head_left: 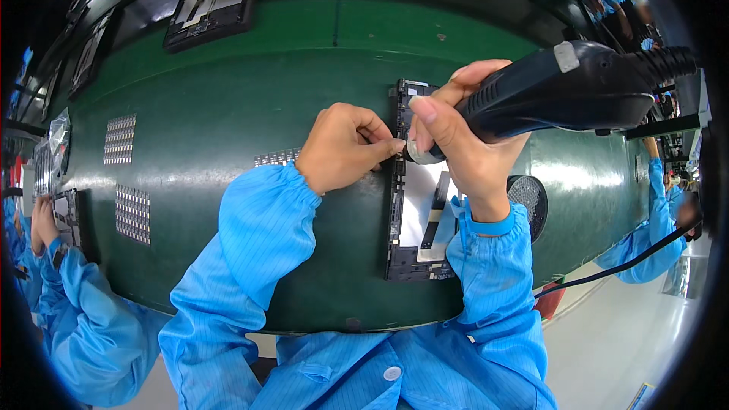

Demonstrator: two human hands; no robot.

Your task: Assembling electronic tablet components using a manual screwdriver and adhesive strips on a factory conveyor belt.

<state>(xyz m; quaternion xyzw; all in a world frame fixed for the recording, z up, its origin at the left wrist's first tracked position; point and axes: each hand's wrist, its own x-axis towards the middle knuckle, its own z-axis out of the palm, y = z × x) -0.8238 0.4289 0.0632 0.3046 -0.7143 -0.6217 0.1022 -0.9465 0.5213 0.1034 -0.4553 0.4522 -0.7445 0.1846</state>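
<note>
My right hand point(474, 133) is wrapped round a black corded handheld power tool point(558, 91) with vent slits in its side. Its pale round tip point(421, 153) points down at an opened tablet-like device point(416, 220) with a black frame, silver inner plate and dark flat strip. The device lies lengthwise in front of me, partly covered by my right hand and sleeve. My left hand point(345, 144) is closed in a pinch at the device's left edge, beside the tool's tip. Whatever is between those fingertips is too small or hidden to make out.
Sheets of small parts point(133, 214) lie on the green table point(205, 281), one partly behind my left wrist. A round black container point(528, 205) stands right of my right forearm. Similar devices point(213, 0) rest on the far shelf. Co-workers sit at both sides; a black cable point(607, 266) hangs right.
</note>
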